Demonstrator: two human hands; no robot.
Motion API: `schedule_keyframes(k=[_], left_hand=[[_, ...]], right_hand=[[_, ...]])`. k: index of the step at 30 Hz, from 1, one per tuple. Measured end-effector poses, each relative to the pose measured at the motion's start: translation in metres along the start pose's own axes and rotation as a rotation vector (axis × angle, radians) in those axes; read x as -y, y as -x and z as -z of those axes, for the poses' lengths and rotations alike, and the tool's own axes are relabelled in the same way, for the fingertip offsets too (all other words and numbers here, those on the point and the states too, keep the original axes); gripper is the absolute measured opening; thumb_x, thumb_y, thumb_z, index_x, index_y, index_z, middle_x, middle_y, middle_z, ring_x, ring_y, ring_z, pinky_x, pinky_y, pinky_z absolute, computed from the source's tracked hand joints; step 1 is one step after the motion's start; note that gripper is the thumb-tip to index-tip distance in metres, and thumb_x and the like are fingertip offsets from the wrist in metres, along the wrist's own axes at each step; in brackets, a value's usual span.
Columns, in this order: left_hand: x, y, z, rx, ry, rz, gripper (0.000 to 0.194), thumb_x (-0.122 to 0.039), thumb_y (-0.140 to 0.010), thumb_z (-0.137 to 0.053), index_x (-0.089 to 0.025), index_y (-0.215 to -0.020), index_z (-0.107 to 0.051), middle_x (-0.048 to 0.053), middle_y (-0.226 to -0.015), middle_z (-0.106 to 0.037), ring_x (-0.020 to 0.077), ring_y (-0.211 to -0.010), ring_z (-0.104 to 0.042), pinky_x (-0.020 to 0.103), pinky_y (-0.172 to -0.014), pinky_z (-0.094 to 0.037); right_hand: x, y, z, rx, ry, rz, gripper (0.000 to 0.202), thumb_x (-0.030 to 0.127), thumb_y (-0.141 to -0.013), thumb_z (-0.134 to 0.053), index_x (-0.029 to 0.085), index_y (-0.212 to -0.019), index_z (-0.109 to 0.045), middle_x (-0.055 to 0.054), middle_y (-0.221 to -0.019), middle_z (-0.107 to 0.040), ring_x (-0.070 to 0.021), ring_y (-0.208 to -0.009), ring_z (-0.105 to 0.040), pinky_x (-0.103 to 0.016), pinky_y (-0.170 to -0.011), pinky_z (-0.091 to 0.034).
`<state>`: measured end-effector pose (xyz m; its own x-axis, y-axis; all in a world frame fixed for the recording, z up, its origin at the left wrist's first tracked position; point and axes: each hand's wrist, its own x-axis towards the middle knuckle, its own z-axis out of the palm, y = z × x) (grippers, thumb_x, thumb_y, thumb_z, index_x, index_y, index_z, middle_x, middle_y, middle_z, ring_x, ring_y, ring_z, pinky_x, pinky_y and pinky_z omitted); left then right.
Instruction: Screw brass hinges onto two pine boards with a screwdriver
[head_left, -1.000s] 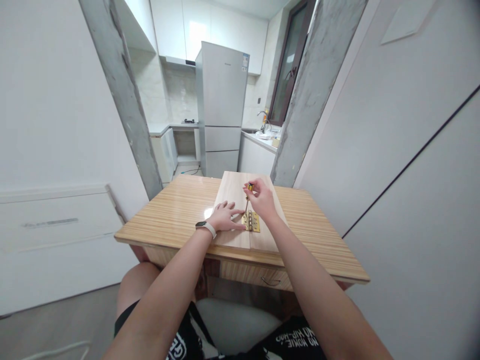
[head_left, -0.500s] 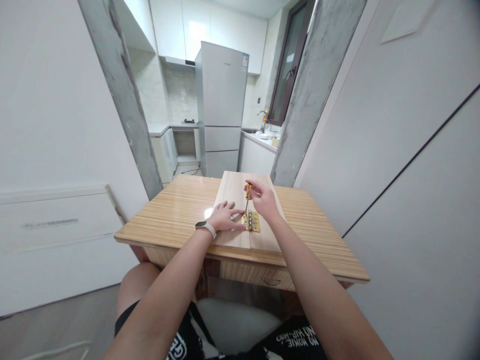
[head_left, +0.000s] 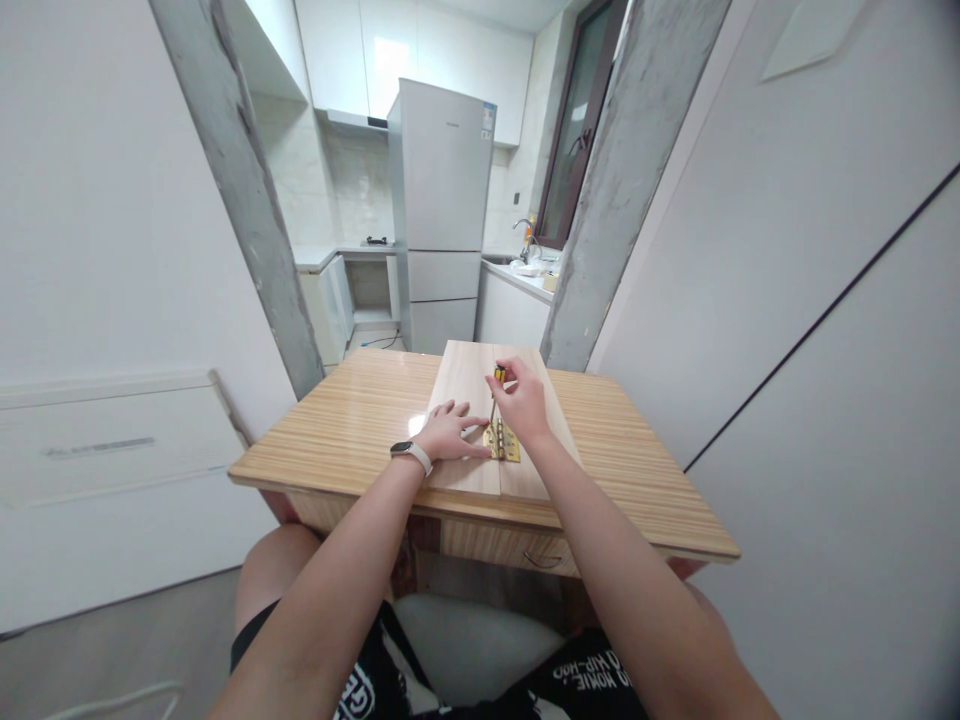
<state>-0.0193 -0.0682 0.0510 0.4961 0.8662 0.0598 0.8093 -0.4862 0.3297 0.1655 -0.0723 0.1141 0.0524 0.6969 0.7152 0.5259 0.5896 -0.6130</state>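
Note:
A brass hinge (head_left: pixel 511 447) lies across the seam between two pale wooden boards (head_left: pixel 469 370) on the table. My right hand (head_left: pixel 523 400) is closed around the yellow and black handle of a screwdriver (head_left: pixel 499 376). Its shaft points down, with the tip at the upper left part of the hinge. My left hand (head_left: pixel 448 433) rests on the left board with fingers spread, thumb and index finger at the hinge's left leaf. Any screw under the tip is too small to make out.
The boards lie on a striped wooden table (head_left: pixel 360 410) with a drawer handle (head_left: pixel 541 560) in its front. Behind it stand a grey fridge (head_left: pixel 442 180) and a sink counter (head_left: pixel 517 300). A white panel (head_left: pixel 825 300) rises on the right.
My right hand has shifted its fingers and turned slightly on the screwdriver handle, which stays at the hinge. My left hand has kept its place.

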Motion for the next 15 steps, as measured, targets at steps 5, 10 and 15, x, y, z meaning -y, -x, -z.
schedule_keyframes(k=[5,10,15], left_hand=[[-0.001,0.0,0.001,0.008,0.002,0.007,0.089,-0.092,-0.074,-0.062,-0.046,-0.15,-0.055,0.003,-0.172,-0.033,0.0442,-0.159,-0.021,0.059,-0.129,-0.015],[0.0,0.0,0.001,0.015,0.008,0.005,0.091,-0.092,-0.073,-0.062,-0.047,-0.151,-0.054,0.003,-0.172,-0.033,0.0446,-0.159,-0.02,0.06,-0.129,-0.015],[0.001,0.0,0.0,0.001,0.01,0.001,0.092,-0.094,-0.072,-0.06,-0.047,-0.151,-0.055,0.003,-0.171,-0.033,0.0449,-0.159,-0.021,0.061,-0.129,-0.015]], right_hand=[[-0.006,-0.001,-0.002,0.073,-0.156,-0.06,0.026,0.04,-0.092,-0.065,0.024,-0.112,-0.066,-0.007,-0.111,-0.075,-0.0226,-0.097,-0.073,-0.032,-0.069,-0.06],[-0.018,-0.004,-0.001,0.126,-0.286,-0.137,0.035,0.042,-0.09,-0.068,0.025,-0.12,-0.069,-0.007,-0.109,-0.076,-0.024,-0.102,-0.074,-0.033,-0.07,-0.063],[-0.024,-0.006,0.002,0.256,-0.404,-0.16,0.044,0.044,-0.093,-0.064,0.024,-0.132,-0.068,-0.011,-0.119,-0.075,-0.0251,-0.11,-0.073,-0.032,-0.071,-0.063]])
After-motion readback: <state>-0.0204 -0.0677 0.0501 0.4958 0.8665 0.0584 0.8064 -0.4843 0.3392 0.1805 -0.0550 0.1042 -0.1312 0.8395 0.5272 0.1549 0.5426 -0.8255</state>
